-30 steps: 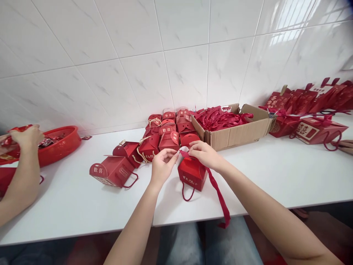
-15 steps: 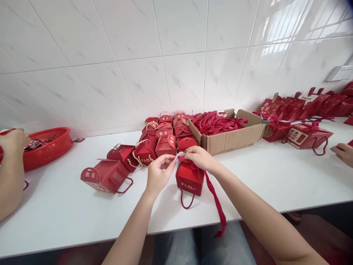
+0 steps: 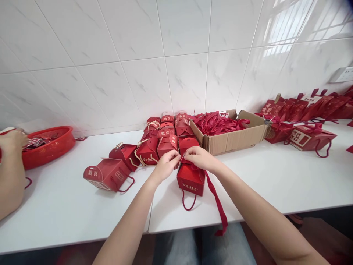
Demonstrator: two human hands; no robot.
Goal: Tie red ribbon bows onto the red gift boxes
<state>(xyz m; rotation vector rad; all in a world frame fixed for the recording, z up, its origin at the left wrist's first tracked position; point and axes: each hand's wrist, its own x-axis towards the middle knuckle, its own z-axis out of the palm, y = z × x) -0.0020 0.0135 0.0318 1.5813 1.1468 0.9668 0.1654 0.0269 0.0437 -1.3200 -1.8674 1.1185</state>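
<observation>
A small red gift box (image 3: pixel 191 180) with gold lettering stands on the white table in front of me, its dark red cord handle looping toward me. At its top, my right hand (image 3: pixel 200 157) pinches a red ribbon (image 3: pixel 214 192), whose long tail hangs down the box's right side and over the table edge. Beside it, my left hand (image 3: pixel 167 165) is closed in a pinch at the ribbon's other part, above the box's left edge. The fingers hide most of the ribbon at the pinch.
Behind the box are several packed red boxes (image 3: pixel 166 141) and a cardboard carton (image 3: pixel 234 141) of red ribbons. Two more boxes (image 3: pixel 109 175) lie left, near a red basin (image 3: pixel 52 154) and another person's arm (image 3: pixel 11 176). Tied boxes (image 3: pixel 311 138) stand right, against the tiled wall.
My left hand has turned and closed in toward the right hand; the pale strip between them is no longer visible. At far right, another person's hand has left view.
</observation>
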